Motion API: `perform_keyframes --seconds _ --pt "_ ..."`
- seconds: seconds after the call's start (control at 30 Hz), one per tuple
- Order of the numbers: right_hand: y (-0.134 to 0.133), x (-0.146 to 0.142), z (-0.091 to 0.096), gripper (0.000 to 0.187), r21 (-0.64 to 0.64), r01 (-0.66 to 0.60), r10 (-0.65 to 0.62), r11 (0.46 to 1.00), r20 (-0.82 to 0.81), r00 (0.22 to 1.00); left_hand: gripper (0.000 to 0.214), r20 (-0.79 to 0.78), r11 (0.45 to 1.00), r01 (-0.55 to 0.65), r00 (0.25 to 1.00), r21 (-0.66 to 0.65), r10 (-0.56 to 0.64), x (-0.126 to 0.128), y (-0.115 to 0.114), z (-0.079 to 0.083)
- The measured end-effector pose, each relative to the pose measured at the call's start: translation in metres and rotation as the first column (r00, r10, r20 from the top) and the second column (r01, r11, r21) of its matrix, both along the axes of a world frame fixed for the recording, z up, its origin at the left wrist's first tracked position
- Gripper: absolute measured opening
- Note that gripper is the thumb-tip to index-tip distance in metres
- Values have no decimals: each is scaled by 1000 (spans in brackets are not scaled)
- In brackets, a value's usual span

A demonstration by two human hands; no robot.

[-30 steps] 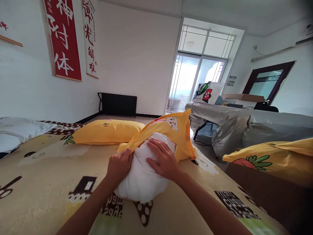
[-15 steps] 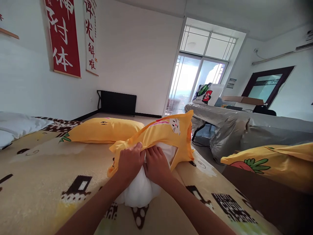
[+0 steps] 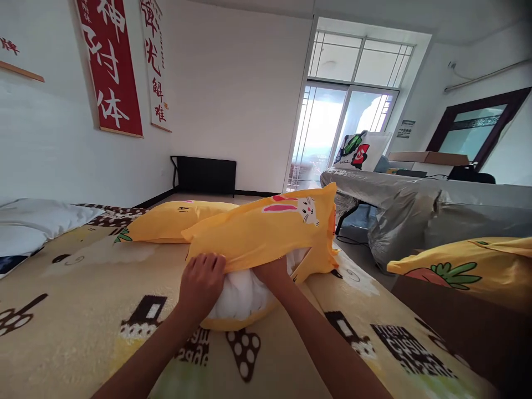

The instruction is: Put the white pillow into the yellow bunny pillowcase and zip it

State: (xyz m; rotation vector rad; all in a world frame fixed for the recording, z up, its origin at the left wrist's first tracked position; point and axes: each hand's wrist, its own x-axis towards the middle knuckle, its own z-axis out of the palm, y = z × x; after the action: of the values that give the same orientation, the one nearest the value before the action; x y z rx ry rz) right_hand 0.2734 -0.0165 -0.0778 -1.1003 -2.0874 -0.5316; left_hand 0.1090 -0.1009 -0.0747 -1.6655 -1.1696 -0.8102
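Note:
A white pillow (image 3: pixel 243 296) lies on the patterned beige bed cover (image 3: pixel 83 310), mostly inside a yellow pillowcase (image 3: pixel 266 233) printed with a rabbit. My left hand (image 3: pixel 202 281) is closed on the pillowcase's open edge at the left. My right hand (image 3: pixel 272 271) reaches into the opening over the white pillow; its fingers are hidden under the yellow cloth. Only the pillow's near end still shows.
A second yellow pillow (image 3: pixel 170 221) lies behind on the bed, a white one (image 3: pixel 29 224) at the far left. Another yellow pillow with a carrot print (image 3: pixel 465 266) sits at right. A silver-covered sofa (image 3: pixel 415 208) stands beyond the bed, glass doors behind it.
The yellow pillowcase has been drawn toward me over the white pillow, covering much more of it. My right hand has slipped inside the opening; my left keeps hold of the edge.

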Motion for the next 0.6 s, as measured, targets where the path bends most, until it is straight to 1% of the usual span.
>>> perform_keyframes --seconds 0.07,0.1,0.13,0.17,0.2,0.23,0.27,0.3,0.33,0.37,0.4,0.43,0.53,0.6 --pt "-11 6 -3 28 -7 3 -4 1000 -59 998 6 82 998 -55 995 9 54 -15 4 -11" --pt "-19 8 -6 29 10 -34 35 999 -68 997 6 134 999 -38 990 12 37 -19 6 -15" --pt "-29 8 -10 31 50 -98 101 994 -54 993 8 184 1000 11 983 21 -15 -20 8 -19" --pt "-39 8 -14 32 109 -181 185 977 -21 983 9 239 996 84 967 37 -91 -20 10 -22" --pt "-50 6 -20 34 179 -270 271 946 23 962 10 303 984 168 936 56 -177 -17 11 -23" --pt "-59 4 -26 35 243 -348 341 905 70 937 11 382 967 247 889 60 -251 -14 12 -23" --pt "-68 1 -32 36 292 -401 385 868 112 916 11 473 948 315 829 48 -300 -11 12 -22" --pt "-74 -3 -37 37 322 -423 399 847 141 906 10 563 929 369 763 25 -319 -9 12 -21" --pt "-77 -8 -41 36 335 -415 387 846 151 910 9 634 912 411 705 0 -317 -7 12 -19" --pt "-79 -12 -44 37 329 -391 361 860 149 920 8 669 899 437 674 -17 -315 -6 11 -17" --pt "-77 -17 -46 37 308 -362 332 880 148 932 8 666 895 446 674 -21 -321 -6 10 -16" --pt "-74 -22 -48 36 277 -343 312 898 150 938 8 628 897 442 701 -10 -338 -5 8 -15" --pt "-58 -37 -53 28 139 -324 303 936 156 940 15 417 914 401 821 65 -390 1 1 -14" --pt "-46 -47 -59 22 47 -292 279 955 186 942 18 322 908 409 852 84 -414 12 -3 -13"
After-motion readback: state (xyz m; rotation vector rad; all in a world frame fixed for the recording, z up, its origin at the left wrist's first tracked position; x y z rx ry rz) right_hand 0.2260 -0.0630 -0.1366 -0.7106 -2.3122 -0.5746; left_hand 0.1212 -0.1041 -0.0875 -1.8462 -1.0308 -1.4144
